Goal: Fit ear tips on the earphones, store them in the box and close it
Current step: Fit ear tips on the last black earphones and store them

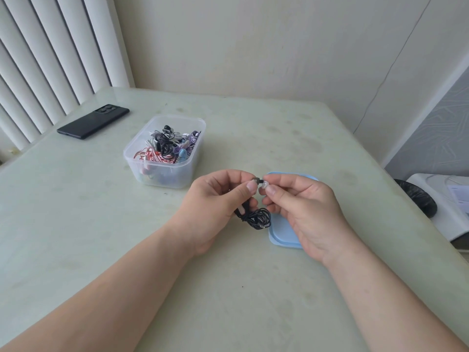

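Note:
My left hand (218,207) pinches the bud of a black earphone (255,181) between thumb and forefinger. Its coiled black cable (256,218) hangs below that hand. My right hand (304,207) pinches a small white ear tip (264,185) right against the bud's nozzle. Both hands hover above the table, over the left edge of the light blue lid (280,229), which lies flat. The clear plastic box (165,151) stands open further back on the left, holding several tangled earphones in black, red-white and purple.
A black phone (93,121) lies at the table's (253,288) far left corner beside white vertical blinds (45,59). To the right of the table there is a white appliance (446,214) with a black bag (416,196). A wall stands behind the table.

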Available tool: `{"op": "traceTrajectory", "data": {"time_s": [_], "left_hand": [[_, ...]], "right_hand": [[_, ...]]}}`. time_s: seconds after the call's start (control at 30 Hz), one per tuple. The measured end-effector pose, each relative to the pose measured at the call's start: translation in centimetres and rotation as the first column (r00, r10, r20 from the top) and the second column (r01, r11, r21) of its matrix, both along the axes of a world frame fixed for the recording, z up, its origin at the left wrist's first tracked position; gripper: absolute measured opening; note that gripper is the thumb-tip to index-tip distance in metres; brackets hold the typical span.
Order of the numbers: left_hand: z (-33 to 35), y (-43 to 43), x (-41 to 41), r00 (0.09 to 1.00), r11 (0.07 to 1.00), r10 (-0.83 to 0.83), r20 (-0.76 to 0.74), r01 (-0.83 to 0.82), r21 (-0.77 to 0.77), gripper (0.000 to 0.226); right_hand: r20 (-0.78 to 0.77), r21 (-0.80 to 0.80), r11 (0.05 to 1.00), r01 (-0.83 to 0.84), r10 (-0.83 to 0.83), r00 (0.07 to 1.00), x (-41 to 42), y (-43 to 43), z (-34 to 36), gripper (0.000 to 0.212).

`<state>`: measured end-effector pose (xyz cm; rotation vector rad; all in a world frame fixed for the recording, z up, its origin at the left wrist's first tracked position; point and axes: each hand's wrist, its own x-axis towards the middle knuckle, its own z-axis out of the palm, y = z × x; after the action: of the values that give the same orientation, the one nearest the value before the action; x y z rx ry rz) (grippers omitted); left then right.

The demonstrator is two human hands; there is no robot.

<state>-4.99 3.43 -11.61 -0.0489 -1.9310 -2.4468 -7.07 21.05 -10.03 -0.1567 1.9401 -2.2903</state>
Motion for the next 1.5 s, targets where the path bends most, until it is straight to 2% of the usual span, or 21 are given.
{"op": "traceTrajectory", "data": {"time_s": [0.2, 0.63, 1.3, 1.5], "left_hand": [[-0.22, 0.05, 0.02, 0.998, 0.996, -0.03, -0.054, 0.026, -0.086, 0.007], [-0.05, 0.11, 0.26, 0.997, 0.984, -0.046, -0.062, 0.035, -0.176, 0.013], [0.47, -0.24, 0.23, 0.987, 0.97, -0.155, -0.051, 0.142, -0.197, 0.015], [0.16, 0.07, 0.4, 0.992, 0.971, -0.094, -0.08, 0.074, -0.229, 0.012]], "right_hand": [[0.018, -0.052, 0.998, -0.02, 0.021, 1.0, -0.27, 0.13, -0.26, 0.017], [0.006, -0.093, 0.987, -0.134, 0.136, 0.991, -0.32, 0.63, -0.1, 0.019], [0.024, -0.128, 0.969, -0.212, 0.216, 0.976, -0.37, 0.99, 0.35, 0.017], [0.044, -0.11, 0.974, -0.197, 0.202, 0.978, -0.4, 0.76, 0.42, 0.014]]}}
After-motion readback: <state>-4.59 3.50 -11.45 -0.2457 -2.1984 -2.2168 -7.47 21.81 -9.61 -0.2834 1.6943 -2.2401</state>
